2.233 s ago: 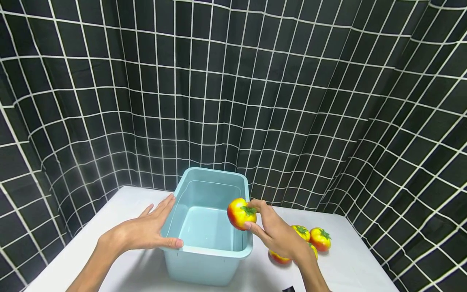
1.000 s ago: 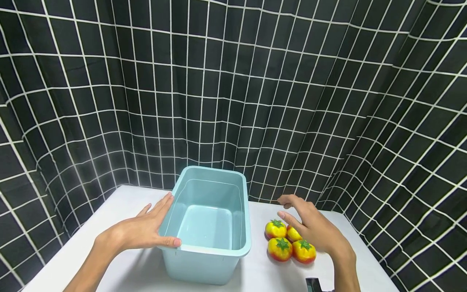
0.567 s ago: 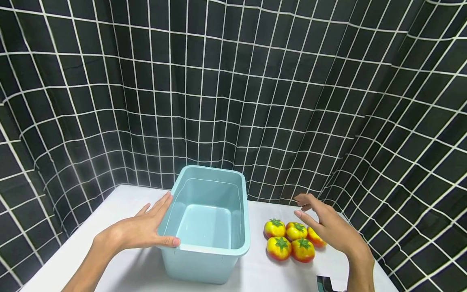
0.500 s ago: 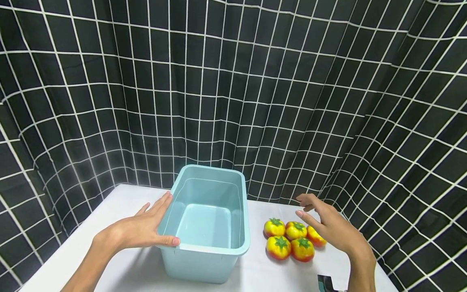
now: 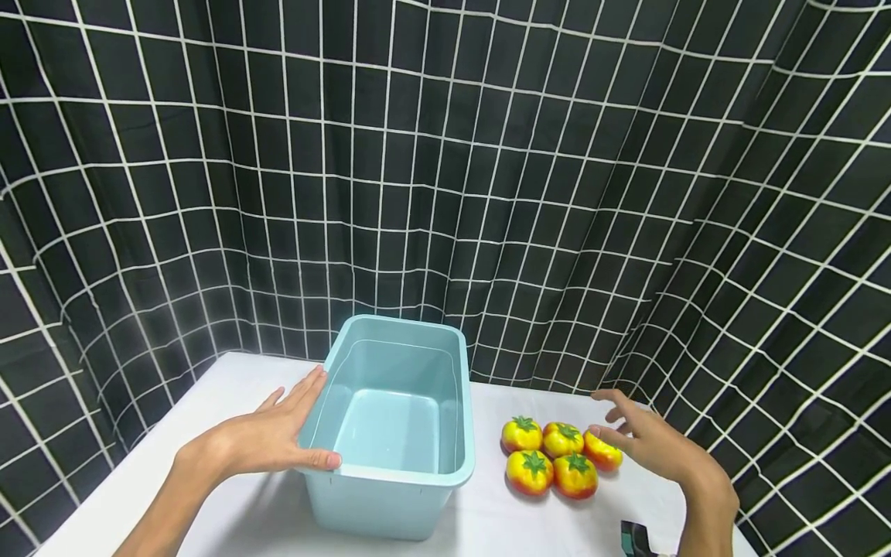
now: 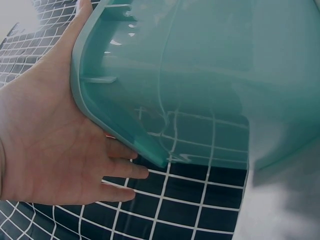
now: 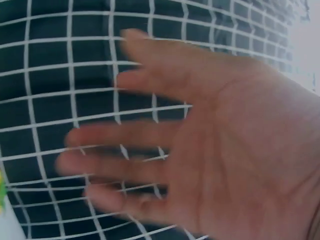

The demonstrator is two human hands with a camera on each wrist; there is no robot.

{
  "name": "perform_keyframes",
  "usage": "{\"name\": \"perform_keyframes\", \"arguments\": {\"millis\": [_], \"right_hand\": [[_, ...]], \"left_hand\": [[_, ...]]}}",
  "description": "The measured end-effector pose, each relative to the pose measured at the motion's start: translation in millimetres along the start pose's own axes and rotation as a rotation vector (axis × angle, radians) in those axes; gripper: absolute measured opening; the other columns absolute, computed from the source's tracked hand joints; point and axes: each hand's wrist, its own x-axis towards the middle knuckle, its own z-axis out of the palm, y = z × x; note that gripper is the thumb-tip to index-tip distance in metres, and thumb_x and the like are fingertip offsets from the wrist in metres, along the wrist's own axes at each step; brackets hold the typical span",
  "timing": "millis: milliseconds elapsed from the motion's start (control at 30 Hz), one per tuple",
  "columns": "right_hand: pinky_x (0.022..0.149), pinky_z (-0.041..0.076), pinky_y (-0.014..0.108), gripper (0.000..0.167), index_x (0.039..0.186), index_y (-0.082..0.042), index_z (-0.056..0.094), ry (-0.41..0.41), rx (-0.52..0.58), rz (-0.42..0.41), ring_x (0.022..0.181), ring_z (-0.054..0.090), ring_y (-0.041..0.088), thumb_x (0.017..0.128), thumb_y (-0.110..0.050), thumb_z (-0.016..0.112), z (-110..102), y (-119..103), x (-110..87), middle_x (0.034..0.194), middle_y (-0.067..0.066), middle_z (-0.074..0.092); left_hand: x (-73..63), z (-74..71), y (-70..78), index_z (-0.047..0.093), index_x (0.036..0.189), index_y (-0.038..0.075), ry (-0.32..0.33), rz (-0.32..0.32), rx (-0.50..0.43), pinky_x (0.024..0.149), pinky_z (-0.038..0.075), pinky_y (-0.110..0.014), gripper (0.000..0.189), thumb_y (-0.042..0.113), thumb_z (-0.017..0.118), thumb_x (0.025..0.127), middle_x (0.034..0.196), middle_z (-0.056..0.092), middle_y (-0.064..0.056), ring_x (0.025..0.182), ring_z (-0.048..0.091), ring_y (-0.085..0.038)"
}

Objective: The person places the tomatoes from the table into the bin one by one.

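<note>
A light blue plastic bin (image 5: 379, 507) stands on the white table. My left hand (image 5: 261, 435) rests against its left side, thumb along the near rim and fingers straight. The left wrist view shows the palm (image 6: 55, 150) beside the bin's rim (image 6: 76, 75). Several red-and-yellow tomatoes (image 5: 530, 472) with green leafy tops sit close together right of the bin. My right hand (image 5: 650, 442) hovers at the right of this group, fingers loosely bent, nothing in it. Its bare palm (image 7: 230, 140) and spread fingers fill the right wrist view.
A black curtain (image 5: 390, 170) with a white grid hangs behind and around the white table (image 5: 501, 526). A small dark object (image 5: 635, 538) shows near my right wrist at the bottom edge.
Earlier my right hand held a tomato over the bin's right side; that tomato is now among the others on the table. The right hand has moved away rightward. My left hand has stayed.
</note>
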Motion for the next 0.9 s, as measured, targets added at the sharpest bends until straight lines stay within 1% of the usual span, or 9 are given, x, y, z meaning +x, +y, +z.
{"name": "perform_keyframes", "arguments": {"millis": [67,133,233,333,500,633,767,833,900], "right_hand": [[0.088,0.061,0.063,0.071,0.149,-0.004,0.043,-0.089,0.005,0.074,0.106,0.069,0.034,0.097,-0.044,0.071,5,9,6.1,0.123,0.024,0.068],[0.090,0.060,0.066,0.070,0.146,-0.002,0.047,-0.153,0.009,0.126,0.104,0.069,0.034,0.096,-0.043,0.072,12,17,12.7,0.121,0.024,0.070],[0.093,0.059,0.066,0.063,0.139,0.002,0.054,-0.201,0.014,0.161,0.102,0.071,0.034,0.096,-0.038,0.074,22,25,21.2,0.121,0.023,0.070],[0.091,0.060,0.065,0.058,0.134,0.005,0.058,-0.220,0.008,0.163,0.099,0.072,0.033,0.095,-0.034,0.075,28,30,26.1,0.123,0.023,0.070],[0.090,0.061,0.062,0.056,0.134,0.006,0.059,-0.247,-0.009,0.175,0.098,0.071,0.035,0.094,-0.030,0.075,33,30,28.6,0.124,0.023,0.069],[0.089,0.063,0.057,0.052,0.130,0.006,0.061,-0.277,-0.033,0.193,0.093,0.069,0.030,0.094,-0.027,0.077,37,30,31.5,0.114,0.014,0.070],[0.088,0.064,0.051,0.051,0.127,0.006,0.062,-0.295,-0.058,0.213,0.089,0.067,0.027,0.093,-0.029,0.078,42,33,33.9,0.105,0.008,0.068],[0.082,0.062,0.044,0.047,0.122,0.004,0.064,-0.295,-0.057,0.218,0.084,0.063,0.025,0.092,-0.029,0.079,43,32,34.6,0.097,0.007,0.064],[0.072,0.057,0.035,0.041,0.114,0.000,0.065,-0.294,-0.059,0.226,0.075,0.056,0.021,0.090,-0.029,0.080,44,31,35.2,0.087,0.006,0.059]], "left_hand": [[0.2,0.4,-0.4,0.008,0.166,-0.003,0.000,0.000,-0.004,0.131,0.007,-0.069,0.127,0.074,0.069,0.085,0.177,0.003,-0.020,0.164,0.010,-0.042],[0.3,0.6,-0.9,0.007,0.166,-0.002,0.001,-0.001,-0.005,0.131,0.007,-0.069,0.127,0.074,0.069,0.085,0.177,0.003,-0.019,0.164,0.010,-0.042],[0.5,0.6,-1.5,0.007,0.167,-0.002,0.000,-0.003,-0.010,0.131,0.006,-0.069,0.127,0.074,0.069,0.085,0.177,0.002,-0.019,0.164,0.009,-0.042],[0.7,0.7,-1.2,0.006,0.167,-0.002,-0.002,-0.002,-0.014,0.131,0.005,-0.069,0.128,0.074,0.069,0.085,0.177,0.002,-0.019,0.164,0.009,-0.043],[1.1,0.6,0.0,0.006,0.167,-0.002,0.000,0.006,-0.014,0.130,0.005,-0.069,0.128,0.073,0.069,0.085,0.177,0.002,-0.019,0.164,0.009,-0.043],[0.7,-0.1,0.5,0.006,0.167,-0.002,-0.001,0.004,-0.013,0.131,0.005,-0.069,0.128,0.074,0.069,0.085,0.177,0.001,-0.019,0.164,0.008,-0.042],[0.8,-0.5,0.4,0.006,0.167,-0.002,-0.001,0.002,-0.006,0.131,0.005,-0.068,0.128,0.075,0.069,0.085,0.177,0.001,-0.019,0.164,0.009,-0.042],[0.8,-0.6,0.4,0.006,0.167,-0.002,-0.003,0.001,-0.005,0.131,0.005,-0.069,0.128,0.075,0.069,0.085,0.177,0.001,-0.019,0.164,0.008,-0.042],[0.9,-0.5,0.2,0.006,0.167,-0.002,-0.004,0.000,-0.005,0.131,0.005,-0.069,0.128,0.075,0.069,0.085,0.177,0.001,-0.019,0.164,0.008,-0.043]]}}
